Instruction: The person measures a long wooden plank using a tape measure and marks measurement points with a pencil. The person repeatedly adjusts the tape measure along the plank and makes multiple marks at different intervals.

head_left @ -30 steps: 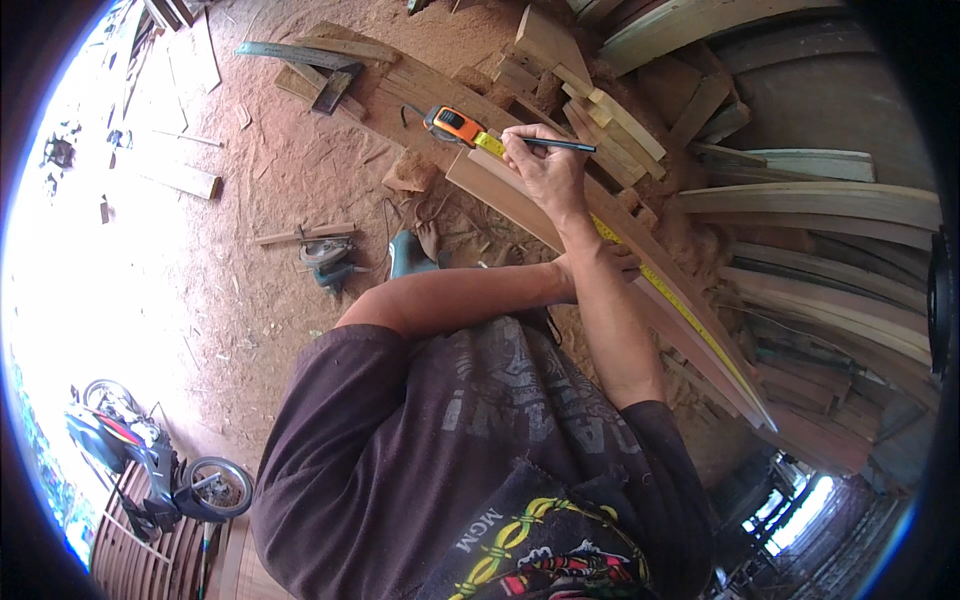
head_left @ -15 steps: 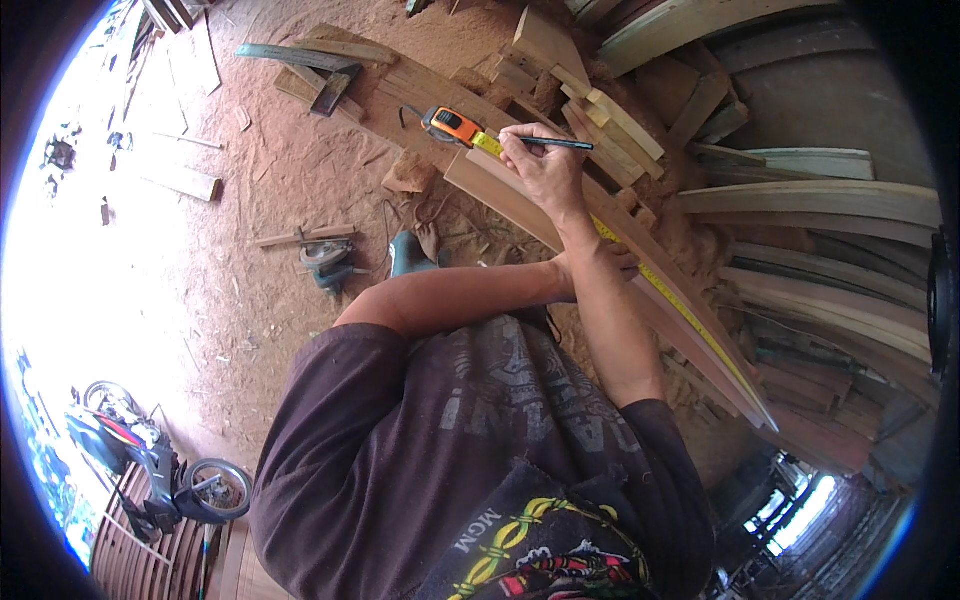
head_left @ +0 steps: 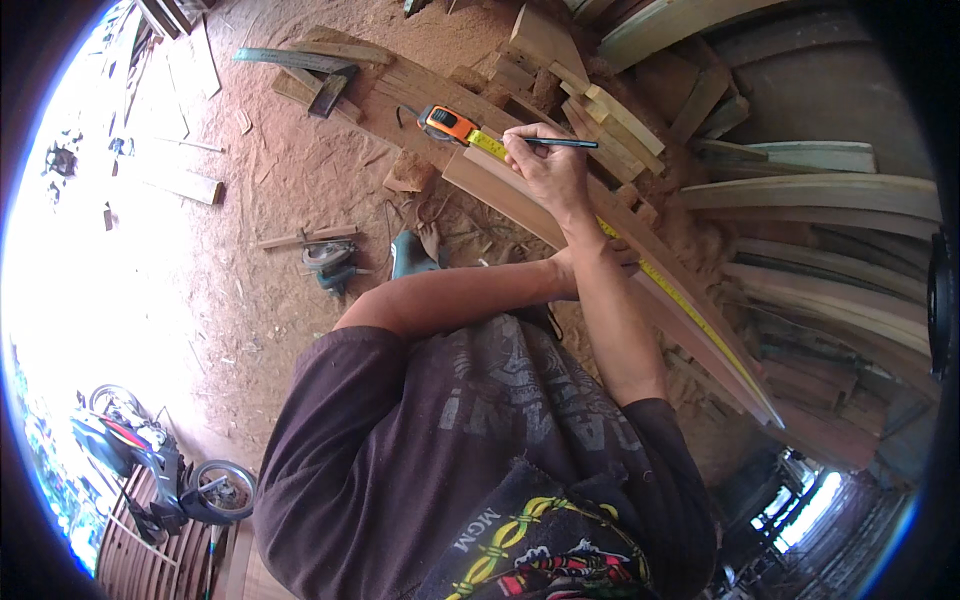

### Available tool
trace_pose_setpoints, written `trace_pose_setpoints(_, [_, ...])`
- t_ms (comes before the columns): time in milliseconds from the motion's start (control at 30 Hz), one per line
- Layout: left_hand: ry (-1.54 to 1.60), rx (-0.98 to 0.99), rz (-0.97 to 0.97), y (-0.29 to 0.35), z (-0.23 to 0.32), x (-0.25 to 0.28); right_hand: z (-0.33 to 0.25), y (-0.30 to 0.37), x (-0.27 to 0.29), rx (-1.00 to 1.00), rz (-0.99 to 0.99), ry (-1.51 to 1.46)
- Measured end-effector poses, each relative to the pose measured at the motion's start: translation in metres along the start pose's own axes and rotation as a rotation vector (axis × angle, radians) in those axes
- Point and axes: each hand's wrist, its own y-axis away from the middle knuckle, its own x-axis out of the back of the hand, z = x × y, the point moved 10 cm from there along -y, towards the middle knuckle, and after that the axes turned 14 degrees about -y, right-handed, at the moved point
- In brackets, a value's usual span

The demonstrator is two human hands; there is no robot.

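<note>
My right hand [head_left: 548,172] is closed in a pinch around a dark pencil or pen [head_left: 565,143], just beside an orange and black tape measure [head_left: 446,122]. The yellow tape blade [head_left: 680,295] runs out of the case along a long wooden board [head_left: 505,203] toward the lower right. My arms cross, the right forearm lying over the left wrist. Under it, my left hand [head_left: 622,257] is on the board by the blade. Its fingers look bent over the board's edge, though the forearm hides much of them.
Wood offcuts [head_left: 610,130] lie beyond the board. Long curved planks [head_left: 810,200] are stacked at the right. A circular saw [head_left: 330,262] rests on the sawdust-covered floor near my foot [head_left: 430,240]. A handsaw-like blade [head_left: 290,57] lies at the far left end. A motorcycle [head_left: 160,460] stands lower left.
</note>
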Motion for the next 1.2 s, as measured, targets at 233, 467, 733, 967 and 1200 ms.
trace_pose_setpoints(233, [0.055,0.004,-0.094,0.0,-0.002,-0.011,-0.001,0.001,0.0,0.013,0.008,0.005])
trace_pose_setpoints(467, [-0.028,-0.016,-0.019,-0.003,0.0,-0.001,0.002,0.0,0.003,0.026,0.009,-0.009])
trace_pose_setpoints(733, [-0.01,-0.035,-0.075,-0.001,0.002,-0.003,0.003,0.004,0.009,0.016,0.037,0.034])
trace_pose_setpoints(967, [-0.015,-0.025,-0.047,0.002,0.002,-0.009,0.002,0.004,0.008,0.028,0.029,0.024])
trace_pose_setpoints(1200, [-0.111,-0.027,-0.021,-0.001,0.002,-0.009,-0.001,0.005,0.006,0.057,0.017,0.028])
